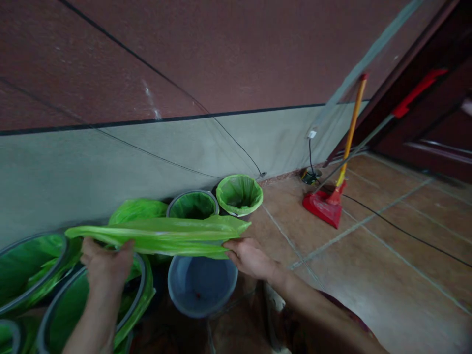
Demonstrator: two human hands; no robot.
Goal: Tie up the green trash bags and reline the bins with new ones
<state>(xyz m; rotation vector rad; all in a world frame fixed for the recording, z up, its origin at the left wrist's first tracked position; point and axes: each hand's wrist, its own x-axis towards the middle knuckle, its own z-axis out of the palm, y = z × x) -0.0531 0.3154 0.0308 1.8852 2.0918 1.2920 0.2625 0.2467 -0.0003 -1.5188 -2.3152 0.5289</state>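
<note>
A green plastic bin liner (165, 235) is stretched sideways between my two hands, its folds running lengthwise. My left hand (106, 260) grips it from below near its left end, fingers closed on the film. At the other end, my right hand (249, 255) pinches the lower right edge. Just beneath the liner stands a blue-grey bucket (202, 290), with no liner over its rim and a small dark speck on its bottom. Under my left forearm is a lined bin (55, 309) with a grey rim.
More bins with green liners stand along the wall: a grey-rimmed bin (193, 204), a small bin (239, 194) and a large bin (33, 268). To the right, a red dustpan (322, 209) and a yellow-handled broom (350, 128) stand on the tiles. A black cable (398, 219) crosses the floor.
</note>
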